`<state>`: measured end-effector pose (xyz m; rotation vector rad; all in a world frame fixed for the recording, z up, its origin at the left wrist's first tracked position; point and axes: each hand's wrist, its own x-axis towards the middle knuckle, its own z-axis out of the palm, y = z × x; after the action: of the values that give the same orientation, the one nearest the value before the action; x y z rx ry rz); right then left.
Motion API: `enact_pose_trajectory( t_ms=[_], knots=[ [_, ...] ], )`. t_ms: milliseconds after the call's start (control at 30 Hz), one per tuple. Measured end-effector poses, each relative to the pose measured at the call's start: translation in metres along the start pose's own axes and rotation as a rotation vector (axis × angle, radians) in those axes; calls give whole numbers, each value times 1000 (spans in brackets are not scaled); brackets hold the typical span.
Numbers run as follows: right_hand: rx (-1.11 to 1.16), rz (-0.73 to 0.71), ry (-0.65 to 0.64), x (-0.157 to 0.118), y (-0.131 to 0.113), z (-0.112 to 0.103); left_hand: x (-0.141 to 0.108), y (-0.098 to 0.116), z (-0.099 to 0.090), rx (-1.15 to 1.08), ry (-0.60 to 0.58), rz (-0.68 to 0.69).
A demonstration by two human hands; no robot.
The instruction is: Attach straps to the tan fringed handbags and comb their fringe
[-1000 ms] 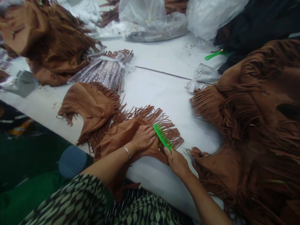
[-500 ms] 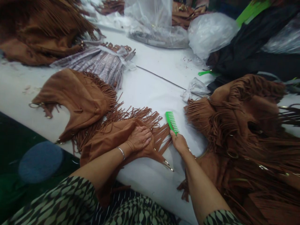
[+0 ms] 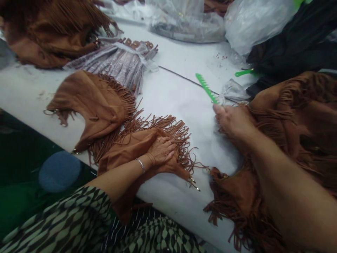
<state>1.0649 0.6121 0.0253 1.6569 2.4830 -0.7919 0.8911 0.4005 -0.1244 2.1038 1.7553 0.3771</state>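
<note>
My left hand (image 3: 162, 150) lies flat, fingers spread, on a brown fringed suede bag (image 3: 131, 146) near the table's front edge. The bag's fringe fans out past my fingertips, and metal clips show at its right corner. My right hand (image 3: 231, 117) is raised over the table at the right, its fingers closed on the end of a green comb (image 3: 206, 88). The comb points up and left, clear of the fringe. Another brown fringed bag (image 3: 89, 102) touches the first one on its left.
Brown fringed bags (image 3: 297, 105) are heaped at the right, and more (image 3: 52, 35) lie at the back left. Wrapped straps (image 3: 116, 63), clear plastic bags (image 3: 258, 24), black material (image 3: 295, 45) and another green handle (image 3: 243, 72) lie farther back. A blue round stool (image 3: 60, 171) stands below left.
My right hand has lifted the green comb away from the fringe, up and to the right. The fringe ends have fallen loose. My left hand stays on the bag, while the view has shifted slightly.
</note>
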Motion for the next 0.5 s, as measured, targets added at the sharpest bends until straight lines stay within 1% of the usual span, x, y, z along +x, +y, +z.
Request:
enact_pose_trajectory(
  t_ms=[67,133,167,233,300,333,400,500],
  knots=[
    [53,-38,-91,-53,-2,38,-1,0,0,-12,20,-25],
    [135,-67,-191,-108,2,80,-3,-1,1,-26,48,-50],
    [157,-50,-255,-132,6,98,-4,-2,1,-30,63,-61],
    [143,13,-401,-164,12,125,-7,-2,3,-29,92,-74],
    [112,68,-463,-175,16,141,-9,-3,5,-14,118,-70],
    [103,88,-460,-174,17,145,-10,-3,6,-2,130,-62],
    [97,124,-416,-162,21,150,-11,-4,7,27,156,-41],
    [100,214,-289,-129,30,148,-10,-5,8,66,182,2]
  ],
)
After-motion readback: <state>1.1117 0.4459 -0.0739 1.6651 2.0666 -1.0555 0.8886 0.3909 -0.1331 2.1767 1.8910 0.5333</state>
